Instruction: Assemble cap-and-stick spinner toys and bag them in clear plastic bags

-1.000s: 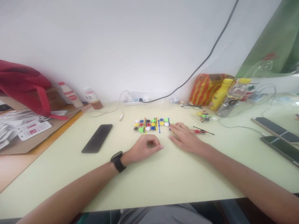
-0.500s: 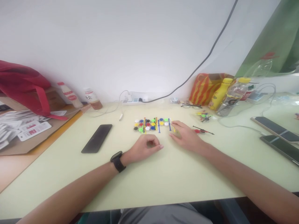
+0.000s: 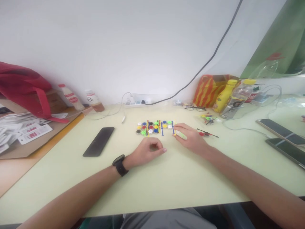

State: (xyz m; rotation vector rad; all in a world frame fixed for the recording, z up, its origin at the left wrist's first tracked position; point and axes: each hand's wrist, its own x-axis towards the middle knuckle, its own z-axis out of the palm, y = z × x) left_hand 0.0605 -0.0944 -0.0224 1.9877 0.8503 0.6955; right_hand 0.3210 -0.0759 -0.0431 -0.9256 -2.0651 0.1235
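My right hand [image 3: 192, 138] pinches a small yellow stick [image 3: 175, 135] between thumb and fingers, at the right end of a row of coloured pieces. Close along its left side lies a blue stick [image 3: 173, 127]. My left hand [image 3: 147, 152] rests on the table just in front of the row, its fingers loosely curled in with nothing visible in them. The row has several round discs, among them a red disc [image 3: 150, 127] and a yellow disc [image 3: 164, 126]. Thin sticks stand in line between groups of discs, such as another blue stick [image 3: 162, 128].
A black phone [image 3: 98, 142] lies to the left. Right of my right hand are a red disc with a black stick [image 3: 204, 133] and a small coloured pile [image 3: 209, 119]. Glasses [image 3: 195, 108], bottles [image 3: 224, 97] and a power strip [image 3: 137, 104] stand farther back.
My right hand has shifted slightly left, bringing the yellow stick up close to the blue stick. My left hand has stayed in place.
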